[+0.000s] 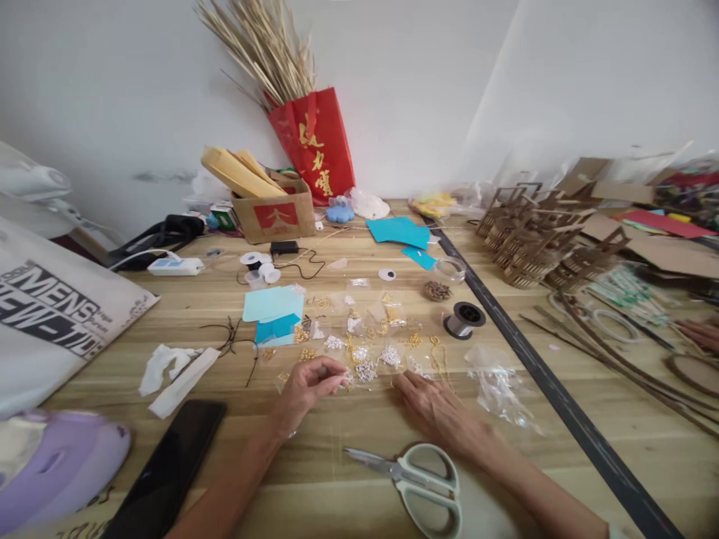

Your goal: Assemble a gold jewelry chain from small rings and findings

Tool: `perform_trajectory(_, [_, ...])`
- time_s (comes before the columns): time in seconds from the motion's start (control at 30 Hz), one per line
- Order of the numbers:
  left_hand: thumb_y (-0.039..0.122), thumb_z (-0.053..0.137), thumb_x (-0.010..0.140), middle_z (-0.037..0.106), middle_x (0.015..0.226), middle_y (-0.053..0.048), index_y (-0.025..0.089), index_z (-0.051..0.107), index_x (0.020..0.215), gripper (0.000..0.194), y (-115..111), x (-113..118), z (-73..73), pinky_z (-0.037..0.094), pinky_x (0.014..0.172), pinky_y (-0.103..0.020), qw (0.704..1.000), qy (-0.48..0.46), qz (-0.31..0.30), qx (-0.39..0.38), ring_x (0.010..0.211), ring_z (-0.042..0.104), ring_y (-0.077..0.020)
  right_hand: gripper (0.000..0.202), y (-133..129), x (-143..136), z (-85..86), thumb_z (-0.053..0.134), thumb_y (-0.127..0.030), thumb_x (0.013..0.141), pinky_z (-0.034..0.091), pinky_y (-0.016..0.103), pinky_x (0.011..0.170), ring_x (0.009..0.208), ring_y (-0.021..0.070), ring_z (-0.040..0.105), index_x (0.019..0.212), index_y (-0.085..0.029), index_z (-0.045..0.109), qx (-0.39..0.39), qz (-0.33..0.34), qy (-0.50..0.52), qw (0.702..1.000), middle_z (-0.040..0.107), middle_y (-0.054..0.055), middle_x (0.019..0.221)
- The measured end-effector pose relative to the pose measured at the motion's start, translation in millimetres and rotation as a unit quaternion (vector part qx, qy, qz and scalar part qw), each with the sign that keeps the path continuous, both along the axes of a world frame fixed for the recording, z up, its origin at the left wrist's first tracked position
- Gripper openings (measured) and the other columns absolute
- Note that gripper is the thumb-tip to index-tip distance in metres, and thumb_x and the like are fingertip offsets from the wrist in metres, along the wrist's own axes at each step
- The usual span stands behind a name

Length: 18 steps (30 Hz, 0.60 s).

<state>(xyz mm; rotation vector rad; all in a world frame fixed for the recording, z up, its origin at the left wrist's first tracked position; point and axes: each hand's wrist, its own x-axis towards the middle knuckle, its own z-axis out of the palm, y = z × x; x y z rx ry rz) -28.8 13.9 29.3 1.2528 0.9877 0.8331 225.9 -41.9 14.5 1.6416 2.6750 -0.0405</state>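
My left hand [311, 385] hovers over the table with thumb and forefinger pinched together; whatever lies between the tips is too small to name. Close by, my right hand [424, 397] rests low on the wood, fingers curled together and tips down, and anything in them is hidden. Small piles of silver-white beads [367, 370] lie between the two hands, with gold beads [307, 354] beyond the left one. A gold chain [438, 352] is just past the right hand. Scissors [432, 479] with pale green handles lie in front, blades slightly apart.
A wire spool [463, 320] and crumpled clear plastic bags [499, 382] are at the right. A black phone [171, 457] and white strips [185, 378] lie left. A dark band [539, 352] crosses the table. Farther right are woven baskets [528, 239] and another person's hand [699, 333].
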Motion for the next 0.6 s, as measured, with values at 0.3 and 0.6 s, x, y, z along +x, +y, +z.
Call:
perform_trajectory(0.3, [0.027, 0.076, 0.068, 0.07, 0.073, -0.003, 0.014, 0.069, 0.079, 0.018, -1, -1, 4.2, 0.048, 0.065, -0.023, 0.999, -0.01, -0.031, -0.003, 0.072, 0.065, -0.0155, 0.029, 8, 27, 22.1, 0.041, 0.002, 0.083, 0.039, 0.027, 0.062, 0.079, 0.0185, 0.059, 0.099, -0.019, 0.053, 0.044, -0.056, -0.016, 0.997, 0.058, 0.007, 0.097])
perform_trajectory(0.6, [0.029, 0.075, 0.071, 0.07, 0.077, -0.004, 0.013, 0.069, 0.08, 0.02, 1, -4, 5.8, 0.05, 0.07, -0.024, 0.996, 0.022, -0.073, 0.035, 0.073, 0.064, -0.0149, 0.013, 14, -17, 22.2, 0.047, -0.01, 0.089, 0.038, 0.026, 0.059, 0.075, 0.0169, 0.059, 0.095, -0.018, 0.054, 0.001, 0.044, 0.011, 0.999, 0.061, 0.006, 0.092])
